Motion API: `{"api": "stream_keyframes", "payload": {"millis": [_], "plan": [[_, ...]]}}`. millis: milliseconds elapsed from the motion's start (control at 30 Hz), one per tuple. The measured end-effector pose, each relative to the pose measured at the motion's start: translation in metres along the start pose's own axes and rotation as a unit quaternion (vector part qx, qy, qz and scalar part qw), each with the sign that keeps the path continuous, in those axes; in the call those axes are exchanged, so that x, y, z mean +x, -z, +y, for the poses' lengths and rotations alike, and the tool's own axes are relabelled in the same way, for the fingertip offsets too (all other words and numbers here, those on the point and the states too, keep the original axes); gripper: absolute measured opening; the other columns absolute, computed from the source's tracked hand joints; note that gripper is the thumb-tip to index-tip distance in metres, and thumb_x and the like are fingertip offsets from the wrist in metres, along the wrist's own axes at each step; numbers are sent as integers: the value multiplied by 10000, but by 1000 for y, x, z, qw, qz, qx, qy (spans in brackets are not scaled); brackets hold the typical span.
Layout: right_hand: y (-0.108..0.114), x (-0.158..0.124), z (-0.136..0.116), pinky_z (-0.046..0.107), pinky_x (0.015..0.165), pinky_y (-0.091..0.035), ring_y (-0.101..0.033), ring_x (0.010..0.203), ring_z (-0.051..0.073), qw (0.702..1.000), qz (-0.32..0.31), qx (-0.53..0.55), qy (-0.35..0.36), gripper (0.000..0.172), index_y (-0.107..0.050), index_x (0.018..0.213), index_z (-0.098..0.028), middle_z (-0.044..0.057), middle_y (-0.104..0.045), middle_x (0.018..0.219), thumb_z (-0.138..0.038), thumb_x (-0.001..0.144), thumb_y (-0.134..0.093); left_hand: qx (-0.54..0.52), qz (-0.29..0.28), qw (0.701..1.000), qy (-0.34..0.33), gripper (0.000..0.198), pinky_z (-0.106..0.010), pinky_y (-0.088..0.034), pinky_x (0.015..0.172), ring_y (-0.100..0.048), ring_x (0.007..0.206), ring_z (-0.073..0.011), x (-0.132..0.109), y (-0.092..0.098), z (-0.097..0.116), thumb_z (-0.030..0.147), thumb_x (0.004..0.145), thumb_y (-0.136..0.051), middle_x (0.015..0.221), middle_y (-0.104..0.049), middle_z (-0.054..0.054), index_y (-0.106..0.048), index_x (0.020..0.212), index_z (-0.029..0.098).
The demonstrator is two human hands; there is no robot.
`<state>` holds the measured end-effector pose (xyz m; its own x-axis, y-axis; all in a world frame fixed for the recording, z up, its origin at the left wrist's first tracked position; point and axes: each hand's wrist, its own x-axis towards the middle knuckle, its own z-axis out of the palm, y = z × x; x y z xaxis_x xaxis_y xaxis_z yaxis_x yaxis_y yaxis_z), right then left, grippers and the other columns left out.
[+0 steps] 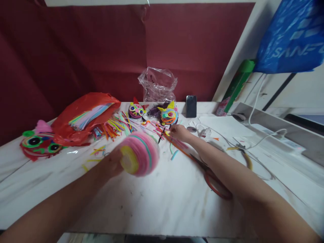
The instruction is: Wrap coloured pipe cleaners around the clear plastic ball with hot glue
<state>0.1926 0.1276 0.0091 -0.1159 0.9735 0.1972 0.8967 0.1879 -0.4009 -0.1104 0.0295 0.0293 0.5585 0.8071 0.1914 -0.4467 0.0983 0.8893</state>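
Note:
My left hand [116, 161] is wrapped round a ball covered in pipe cleaners [141, 153], mostly pink with a yellow end and a teal stripe; motion blurs it. Further back, my right hand [178, 132] reaches into loose pipe cleaners [158, 127], its fingertips pinched down among them. Whatever they hold is too small to make out. Just behind that hand sits a decorated animal head [169, 115] with yellow ears. A second head [136, 110] with red ears stands to its left. Under my right forearm lie scissors [215, 184] with orange-red handles.
A red plastic bag [76, 111] of pipe cleaners lies at left, beside a red big-eyed head [37, 145]. A clear bag [158, 84] and a phone [191, 106] stand at the back. Pliers [246, 157], a white cable [263, 135] and a power strip [278, 138] are at right.

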Motion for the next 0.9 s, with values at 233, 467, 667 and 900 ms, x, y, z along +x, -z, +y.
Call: {"api": "stream_keyframes", "payload": {"millis": [233, 467, 667, 900], "plan": [[23, 1, 15, 213, 532, -394, -577, 552, 122, 990, 79, 56, -101, 155, -701, 814, -143, 32, -693, 634, -229, 823, -573, -20, -153, 983, 103, 689, -279, -519, 745, -657, 827, -193, 0, -16, -47, 266, 549, -808, 1016, -705, -32, -610, 1206, 207], [30, 18, 61, 216, 503, -442, -587, 474, 112, 970, 129, 79, -189, 210, -702, 918, -101, 61, -722, 666, -171, 834, -523, -48, -213, 972, 90, 706, -388, -499, 886, -625, 1057, -269, -4, 3, -56, 387, 654, -772, 1222, -646, -62, -537, 1308, 262], [24, 23, 62, 235, 633, -494, -675, 683, 138, 976, 110, 56, -177, 348, -654, 1151, -101, 121, -751, 965, -133, 837, -508, -20, -208, 970, 128, 844, -406, -462, 939, -582, 1144, -299, -3, 8, -66, 297, 556, -841, 1281, -610, -58, -508, 1331, 287], [-2, 6, 27, 259, 606, -433, -662, 673, 199, 994, -8, -1, -110, 183, -732, 714, -146, 106, -737, 732, -272, 795, -627, -1, -212, 970, 122, 853, -378, -440, 934, -572, 1121, -275, -3, 6, -69, 344, 541, -860, 1251, -600, -40, -508, 1316, 300]]}}
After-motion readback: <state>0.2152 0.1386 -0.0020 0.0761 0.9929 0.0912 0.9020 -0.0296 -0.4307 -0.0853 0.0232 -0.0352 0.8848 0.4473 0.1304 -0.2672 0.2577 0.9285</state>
